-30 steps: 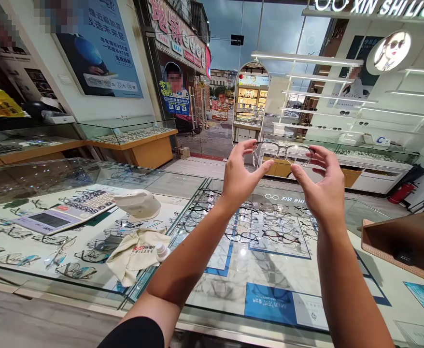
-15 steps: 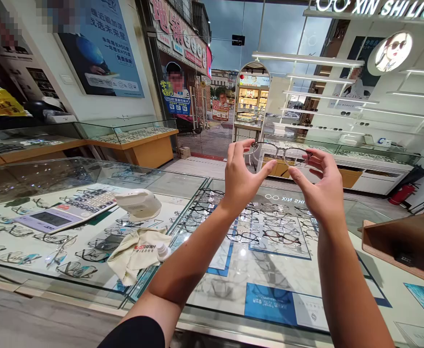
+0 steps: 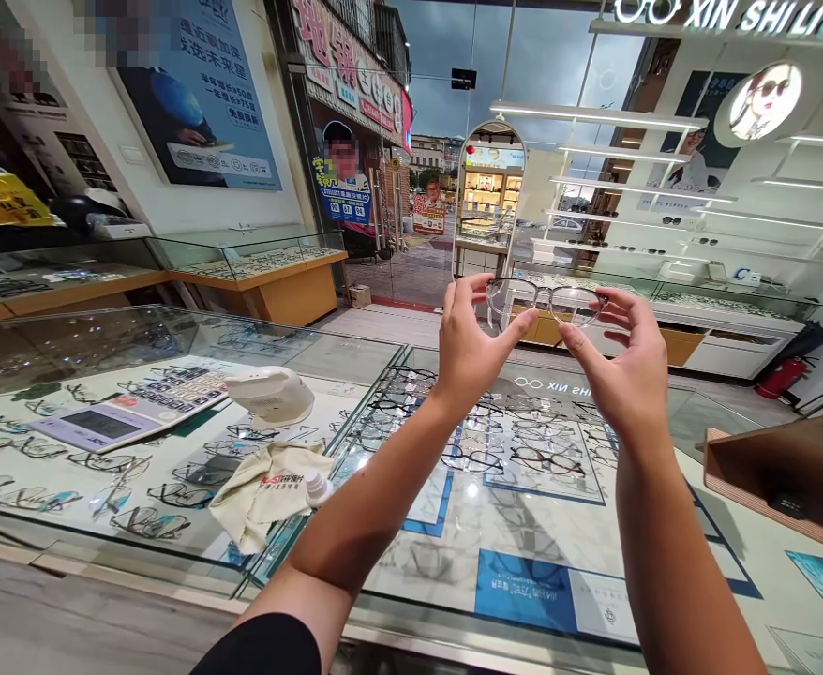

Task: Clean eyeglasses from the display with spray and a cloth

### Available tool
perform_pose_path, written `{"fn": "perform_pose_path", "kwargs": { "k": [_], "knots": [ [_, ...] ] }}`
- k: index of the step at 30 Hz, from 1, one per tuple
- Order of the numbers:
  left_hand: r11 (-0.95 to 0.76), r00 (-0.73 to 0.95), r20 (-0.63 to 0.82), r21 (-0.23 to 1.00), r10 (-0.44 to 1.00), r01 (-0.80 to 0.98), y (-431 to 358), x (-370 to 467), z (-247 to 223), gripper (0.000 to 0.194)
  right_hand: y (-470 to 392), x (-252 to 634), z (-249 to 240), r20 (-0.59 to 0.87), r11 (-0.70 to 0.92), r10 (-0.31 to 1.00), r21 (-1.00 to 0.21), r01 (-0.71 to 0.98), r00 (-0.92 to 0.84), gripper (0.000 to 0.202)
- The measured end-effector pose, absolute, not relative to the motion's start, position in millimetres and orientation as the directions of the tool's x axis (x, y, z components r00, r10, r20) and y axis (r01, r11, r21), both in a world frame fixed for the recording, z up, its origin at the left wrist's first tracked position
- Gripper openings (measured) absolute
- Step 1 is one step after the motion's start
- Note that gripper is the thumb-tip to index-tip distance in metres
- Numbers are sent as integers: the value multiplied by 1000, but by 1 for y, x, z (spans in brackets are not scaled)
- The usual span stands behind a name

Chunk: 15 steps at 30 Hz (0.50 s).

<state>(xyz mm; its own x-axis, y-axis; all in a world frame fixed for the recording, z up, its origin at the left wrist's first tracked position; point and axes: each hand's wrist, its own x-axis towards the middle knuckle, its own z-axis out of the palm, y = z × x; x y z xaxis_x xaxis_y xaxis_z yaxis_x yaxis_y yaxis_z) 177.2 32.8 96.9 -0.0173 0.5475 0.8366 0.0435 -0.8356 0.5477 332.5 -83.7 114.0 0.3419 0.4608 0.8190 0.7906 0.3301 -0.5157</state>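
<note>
Two hands' fingers barely moved, holding one eyeglass frame.

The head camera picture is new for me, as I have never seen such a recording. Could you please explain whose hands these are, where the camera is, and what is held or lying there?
There is no machine: these are a person's own bare hands. The camera sits on that person's head, looking forward and down, so both forearms reach away from you.

The left hand and right hand hold up a pair of glasses between them, one at each end, above a glass display counter.

On the counter's left part lie a large calculator, a cream cloth and a white device. Under the glass are many eyeglass frames.
</note>
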Motion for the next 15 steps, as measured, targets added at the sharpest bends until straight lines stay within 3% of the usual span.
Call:
{"fn": "perform_pose_path", "kwargs": {
  "k": [8, 15],
  "knots": [
    [-817, -10, 817, 577, 577, -4, 37, 179, 95, 67, -86, 326, 114, 868, 309, 396, -434, 846, 301, 55],
    [-871, -87, 877, 481, 473, 99, 37, 181, 93, 69, -82, 329, 111, 841, 328, 444, -473, 818, 308, 57]
  ]
}}
